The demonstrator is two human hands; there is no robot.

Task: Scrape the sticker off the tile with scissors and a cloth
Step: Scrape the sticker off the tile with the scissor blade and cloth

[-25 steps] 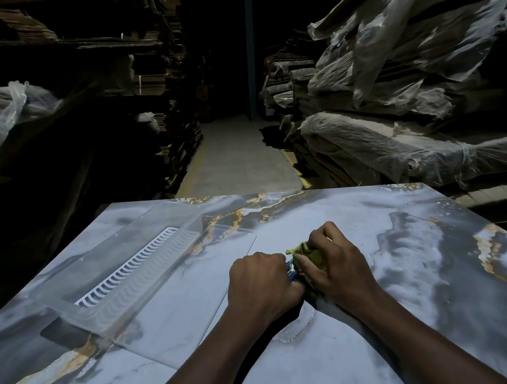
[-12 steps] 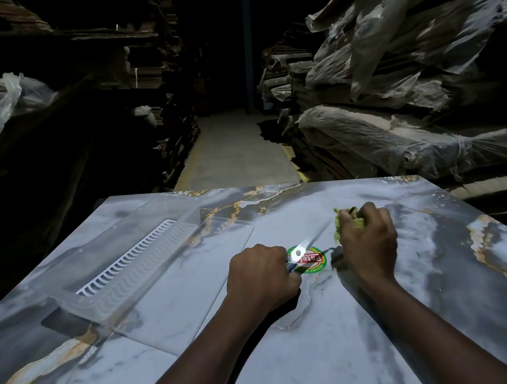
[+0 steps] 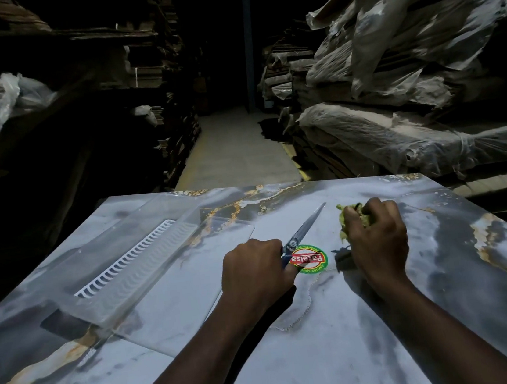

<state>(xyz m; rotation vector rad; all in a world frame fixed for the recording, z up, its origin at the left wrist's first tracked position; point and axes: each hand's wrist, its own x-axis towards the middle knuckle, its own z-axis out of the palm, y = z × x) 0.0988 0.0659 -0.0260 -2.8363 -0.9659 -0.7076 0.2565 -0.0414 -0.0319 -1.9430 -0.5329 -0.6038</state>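
Note:
A round green, red and white sticker sits flat on the grey marble-patterned tile. My left hand is closed around the blue handles of the scissors; their closed blades point up and to the right, away from me, just left of the sticker. My right hand is to the right of the sticker, fisted around a crumpled yellow-green cloth that rests on the tile.
A clear plastic tray with a white slotted insert lies on the tile's left half. Past the far tile edge a concrete aisle runs between dark stacked shelves on the left and plastic-wrapped stacks on the right.
My right hand with the cloth has slid right, off the sticker, which now shows fully. The scissor blades have come into view, pointing away. My left hand has hardly moved.

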